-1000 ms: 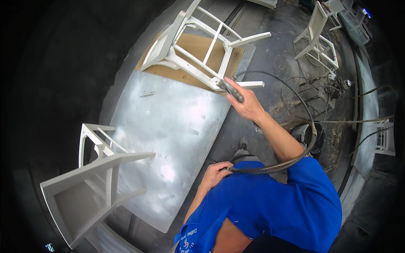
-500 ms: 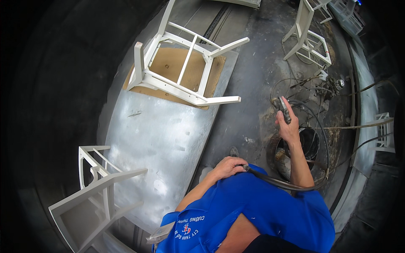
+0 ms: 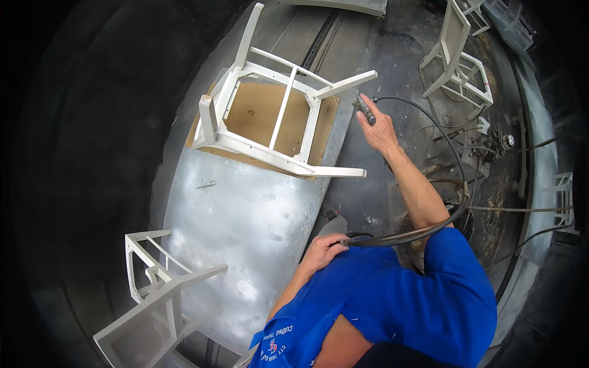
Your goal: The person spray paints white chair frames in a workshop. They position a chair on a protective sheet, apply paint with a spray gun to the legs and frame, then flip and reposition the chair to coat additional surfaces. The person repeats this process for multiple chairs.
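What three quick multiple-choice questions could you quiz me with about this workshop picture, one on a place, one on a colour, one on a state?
1. Where does the upturned chair frame lie?
A. on a brown board on the metal sheet
B. on the bare floor
C. on the person's lap

2. What colour is the person's shirt?
A. red
B. blue
C. white

3. What is the right hand doing?
A. hanging empty
B. resting on a chair
C. gripping a spray gun

Answers:
1 A: the brown board shows under the frame, on the grey metal sheet.
2 B: the shirt is plainly blue.
3 C: the fingers close round the spray gun, while the left hand holds the dark hose.
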Available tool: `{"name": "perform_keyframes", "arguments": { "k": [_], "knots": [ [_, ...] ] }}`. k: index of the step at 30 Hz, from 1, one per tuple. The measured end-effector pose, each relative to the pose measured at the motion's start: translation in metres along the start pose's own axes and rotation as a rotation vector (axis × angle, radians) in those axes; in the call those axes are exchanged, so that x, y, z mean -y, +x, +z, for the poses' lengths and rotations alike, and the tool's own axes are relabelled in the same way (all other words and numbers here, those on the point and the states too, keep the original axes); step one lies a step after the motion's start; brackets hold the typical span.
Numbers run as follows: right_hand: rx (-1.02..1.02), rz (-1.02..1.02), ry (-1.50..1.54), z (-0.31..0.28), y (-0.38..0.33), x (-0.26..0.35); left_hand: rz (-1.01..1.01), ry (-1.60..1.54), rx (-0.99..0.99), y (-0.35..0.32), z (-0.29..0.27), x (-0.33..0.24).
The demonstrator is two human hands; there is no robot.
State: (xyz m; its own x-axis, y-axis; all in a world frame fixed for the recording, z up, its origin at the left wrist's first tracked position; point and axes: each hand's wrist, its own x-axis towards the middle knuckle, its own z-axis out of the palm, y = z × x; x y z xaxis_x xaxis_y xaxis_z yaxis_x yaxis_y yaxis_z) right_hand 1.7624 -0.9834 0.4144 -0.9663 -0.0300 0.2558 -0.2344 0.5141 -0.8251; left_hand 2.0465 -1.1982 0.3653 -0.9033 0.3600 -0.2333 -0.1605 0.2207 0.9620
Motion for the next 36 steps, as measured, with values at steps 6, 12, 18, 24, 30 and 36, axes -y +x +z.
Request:
{"name": "perform_keyframes", "arguments": {
  "k": [6, 12, 18, 24, 30, 36],
  "knots": [
    [0.072, 0.022, 0.115, 0.006, 0.032, 0.037, 0.054, -0.003, 0.048, 0.035, -0.034, -0.003],
    [0.169, 0.2, 0.04, -0.009, 0.037, 0.035, 0.099, 0.04, 0.113, 0.065, -0.047, -0.011],
    [0.214, 0.305, -0.013, -0.043, 0.013, 0.007, 0.161, -0.012, 0.171, 0.095, -0.03, -0.019],
    [0.449, 0.344, 0.051, -0.055, 0.003, -0.036, 0.106, 0.026, 0.143, 0.131, 0.0, -0.036],
    [0.785, 0.386, 0.19, -0.014, 0.008, -0.076, -0.1, -0.038, 0.077, 0.15, 0.039, -0.057],
    [0.49, 0.143, 0.075, 0.01, 0.047, -0.117, -0.146, -0.008, -0.159, 0.141, 0.067, -0.078]
  ]
}}
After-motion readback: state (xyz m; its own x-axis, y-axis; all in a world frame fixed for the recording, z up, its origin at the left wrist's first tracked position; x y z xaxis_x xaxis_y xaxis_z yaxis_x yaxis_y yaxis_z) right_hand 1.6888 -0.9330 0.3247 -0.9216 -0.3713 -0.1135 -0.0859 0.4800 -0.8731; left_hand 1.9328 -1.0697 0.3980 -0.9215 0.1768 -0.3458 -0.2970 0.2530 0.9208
